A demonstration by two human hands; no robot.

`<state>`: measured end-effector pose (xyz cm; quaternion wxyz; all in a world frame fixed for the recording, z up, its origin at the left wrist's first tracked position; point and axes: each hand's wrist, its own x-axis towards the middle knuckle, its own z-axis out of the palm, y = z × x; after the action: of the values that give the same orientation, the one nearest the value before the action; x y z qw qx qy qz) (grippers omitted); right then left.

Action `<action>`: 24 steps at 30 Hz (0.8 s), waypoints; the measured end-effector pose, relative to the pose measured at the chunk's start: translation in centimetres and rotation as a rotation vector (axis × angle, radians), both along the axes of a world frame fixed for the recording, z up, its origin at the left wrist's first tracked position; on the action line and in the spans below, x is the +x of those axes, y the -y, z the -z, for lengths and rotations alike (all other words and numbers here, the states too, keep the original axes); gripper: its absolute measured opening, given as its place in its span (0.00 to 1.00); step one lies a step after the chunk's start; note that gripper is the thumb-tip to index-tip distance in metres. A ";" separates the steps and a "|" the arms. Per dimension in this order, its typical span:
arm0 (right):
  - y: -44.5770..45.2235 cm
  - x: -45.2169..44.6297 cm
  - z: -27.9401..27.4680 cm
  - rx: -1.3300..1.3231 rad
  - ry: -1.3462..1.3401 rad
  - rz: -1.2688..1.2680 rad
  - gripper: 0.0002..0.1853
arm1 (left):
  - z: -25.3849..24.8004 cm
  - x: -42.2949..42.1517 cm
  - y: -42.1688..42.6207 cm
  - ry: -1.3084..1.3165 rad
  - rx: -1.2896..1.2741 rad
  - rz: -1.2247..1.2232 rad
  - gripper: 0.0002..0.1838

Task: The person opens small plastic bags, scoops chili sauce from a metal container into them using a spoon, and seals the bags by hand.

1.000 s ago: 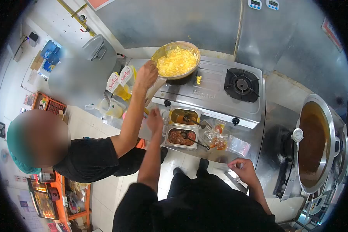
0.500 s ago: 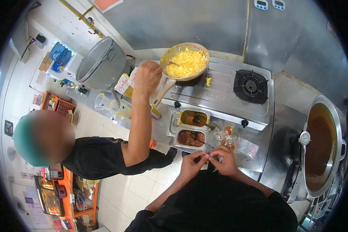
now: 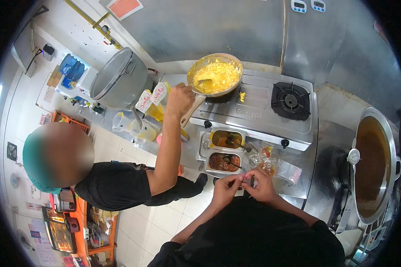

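My left hand (image 3: 226, 192) and my right hand (image 3: 261, 187) meet in front of my chest at the counter's near edge. Both have their fingertips pinched together. Something small and see-through seems to be between them, too small to make out. Just beyond are two metal containers: one of orange-brown sauce (image 3: 220, 138) with a ladle, the other of chunky red sauce (image 3: 218, 163) with a dark-handled spoon. Small clear bags with red-orange contents (image 3: 267, 167) lie beyond my right hand, beside a stack of flat clear plastic bags (image 3: 289, 172).
A co-worker's hand (image 3: 180, 100) is above the handle of a pan of yellow scrambled egg (image 3: 217, 73) on the gas stove (image 3: 258, 104). A large pot of brown liquid (image 3: 370, 169) stands right. Left are oil pouches (image 3: 152, 103), jugs (image 3: 143, 130) and a big lidded pot (image 3: 120, 78).
The co-worker's hand has moved down and right against the pan, and the egg has been shifted about. My hands stay pinched together, turned slightly. The whole view has shifted a little.
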<state>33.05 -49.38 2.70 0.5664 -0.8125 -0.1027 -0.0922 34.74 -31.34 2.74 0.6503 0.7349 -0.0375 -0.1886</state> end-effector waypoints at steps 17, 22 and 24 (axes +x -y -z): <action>0.8 -0.1 1.6 0.117 -0.331 -0.152 0.13 | 0.4 1.0 -1.4 0.118 0.054 0.098 0.07; 0.7 -0.2 0.1 -0.495 -0.156 -0.203 0.17 | -0.5 1.1 -1.2 0.240 0.111 0.114 0.04; 0.3 -0.5 -0.8 -0.609 -0.147 -0.244 0.18 | -0.8 1.6 -1.1 0.244 0.277 0.252 0.08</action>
<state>32.55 -49.73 3.53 0.3105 -0.9306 -0.1809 0.0697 36.29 -30.20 3.57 0.5049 0.8241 -0.1812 -0.1816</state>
